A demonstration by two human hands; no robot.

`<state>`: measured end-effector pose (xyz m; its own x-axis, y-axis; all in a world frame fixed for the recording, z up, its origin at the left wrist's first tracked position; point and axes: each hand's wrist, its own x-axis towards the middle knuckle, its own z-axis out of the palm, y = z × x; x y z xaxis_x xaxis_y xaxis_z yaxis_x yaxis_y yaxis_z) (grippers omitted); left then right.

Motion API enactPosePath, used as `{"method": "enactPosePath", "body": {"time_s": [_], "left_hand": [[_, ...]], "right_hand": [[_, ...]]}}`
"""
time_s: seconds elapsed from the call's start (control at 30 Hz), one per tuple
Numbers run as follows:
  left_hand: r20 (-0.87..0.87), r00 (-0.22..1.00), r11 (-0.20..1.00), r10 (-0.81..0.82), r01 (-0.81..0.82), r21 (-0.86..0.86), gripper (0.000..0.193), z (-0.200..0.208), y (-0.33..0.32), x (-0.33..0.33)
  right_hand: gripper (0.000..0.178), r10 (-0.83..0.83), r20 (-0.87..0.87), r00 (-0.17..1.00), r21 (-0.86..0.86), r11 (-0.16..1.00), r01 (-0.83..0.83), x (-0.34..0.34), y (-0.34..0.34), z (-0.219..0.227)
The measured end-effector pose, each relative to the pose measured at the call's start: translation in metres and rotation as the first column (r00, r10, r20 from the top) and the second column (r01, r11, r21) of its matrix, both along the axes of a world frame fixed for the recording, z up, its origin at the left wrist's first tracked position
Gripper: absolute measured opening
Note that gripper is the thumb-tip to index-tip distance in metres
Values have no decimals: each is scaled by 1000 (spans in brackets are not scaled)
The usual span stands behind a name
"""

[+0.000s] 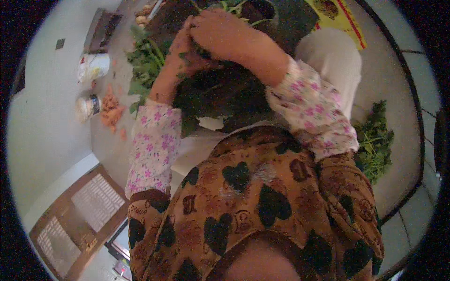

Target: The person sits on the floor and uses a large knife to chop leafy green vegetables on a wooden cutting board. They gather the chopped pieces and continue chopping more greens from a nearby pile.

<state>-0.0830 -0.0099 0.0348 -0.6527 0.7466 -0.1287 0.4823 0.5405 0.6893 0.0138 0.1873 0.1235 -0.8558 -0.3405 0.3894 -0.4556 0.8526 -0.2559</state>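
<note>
My right hand (225, 35) lies over my left hand (190, 65) at the top of the view, both closed round some leafy greens (200, 49). Only bits of dark green leaf show between the fingers, and the fingertips are partly hidden. Thin green stems (234, 8) stick out just beyond the right hand. Below the hands, a dark sheet or cloth (225, 96) covers my lap, with a pale torn scrap (211, 122) at its near edge. Close to my left wrist is a heap of leafy greens (145, 58).
Another bunch of greens (376, 140) lies to the right, beyond my pale trouser leg (330, 51). At the far right is a yellow printed bag (341, 21). A white tub (94, 67), a small jar (87, 107) and orange crumbly pieces (111, 111) sit on the left.
</note>
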Motion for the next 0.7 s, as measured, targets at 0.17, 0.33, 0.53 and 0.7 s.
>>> {"method": "enactPosePath", "body": {"time_s": [0.17,0.33,0.53,0.7], "left_hand": [[-516,834,977,-193,115,-180,81,47,62,71],[-505,854,971,-126,3,-238,78,50,57,73],[-493,860,943,-131,-46,-330,82,41,56,67],[-472,872,974,-131,25,-223,75,37,41,62]], "right_hand": [[11,-104,-214,971,-111,991,81,69,17,35],[14,240,135,961,-90,969,-229,116,-5,-17],[9,183,72,980,141,971,-192,122,-25,-72],[7,55,-27,998,213,976,-48,104,20,-47]]}}
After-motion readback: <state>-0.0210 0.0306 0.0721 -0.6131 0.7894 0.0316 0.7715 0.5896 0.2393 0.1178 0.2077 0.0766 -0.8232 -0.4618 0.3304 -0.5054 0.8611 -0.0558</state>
